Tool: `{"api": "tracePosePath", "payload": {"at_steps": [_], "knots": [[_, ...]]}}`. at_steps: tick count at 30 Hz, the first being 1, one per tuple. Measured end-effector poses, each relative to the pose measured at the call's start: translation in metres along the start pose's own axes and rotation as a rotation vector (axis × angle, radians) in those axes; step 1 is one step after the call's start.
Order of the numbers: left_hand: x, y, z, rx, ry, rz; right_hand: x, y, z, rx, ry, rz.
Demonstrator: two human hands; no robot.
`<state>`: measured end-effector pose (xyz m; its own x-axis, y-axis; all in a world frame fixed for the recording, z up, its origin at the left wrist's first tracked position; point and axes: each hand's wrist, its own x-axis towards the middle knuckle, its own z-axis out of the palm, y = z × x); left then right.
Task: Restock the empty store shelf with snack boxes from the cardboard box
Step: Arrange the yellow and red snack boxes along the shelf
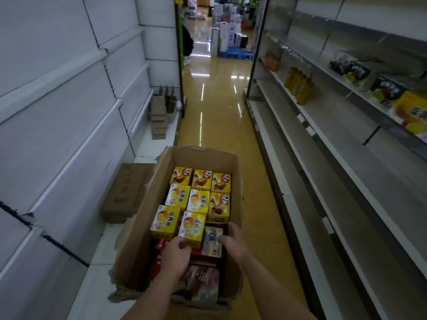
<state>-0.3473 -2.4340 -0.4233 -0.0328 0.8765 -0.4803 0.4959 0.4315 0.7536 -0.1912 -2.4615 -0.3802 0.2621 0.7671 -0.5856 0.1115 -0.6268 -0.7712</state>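
While both forearms reach down into the open brown cardboard box (147,218), the left hand (175,251) curls its fingers against the near edge of a yellow snack box (192,228). The right hand (232,239) grips a white-and-red upright packet (212,241) beside it. More yellow snack boxes (201,190) fill the carton, which stands in the aisle between grey metal shelves (323,144).
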Motion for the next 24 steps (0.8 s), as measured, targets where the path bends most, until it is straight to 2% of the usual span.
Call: {"api": "tracePosePath", "payload": {"at_steps": [5, 10, 14, 24], "knots": [[0.033, -0.001, 0.002, -0.016, 0.004, -0.073, 0.045, -0.011, 0.009, -0.086, -0.077, 0.075], [0.064, -0.004, 0.018, -0.053, 0.025, -0.117, 0.085, -0.011, 0.014, -0.16, -0.167, 0.063], [0.086, -0.008, 0.03, 0.017, 0.049, -0.114, 0.117, -0.006, 0.021, -0.213, -0.183, 0.07], [0.138, -0.028, 0.051, -0.01, 0.064, -0.088, 0.17, 0.022, 0.05, -0.412, -0.179, 0.061]]}}
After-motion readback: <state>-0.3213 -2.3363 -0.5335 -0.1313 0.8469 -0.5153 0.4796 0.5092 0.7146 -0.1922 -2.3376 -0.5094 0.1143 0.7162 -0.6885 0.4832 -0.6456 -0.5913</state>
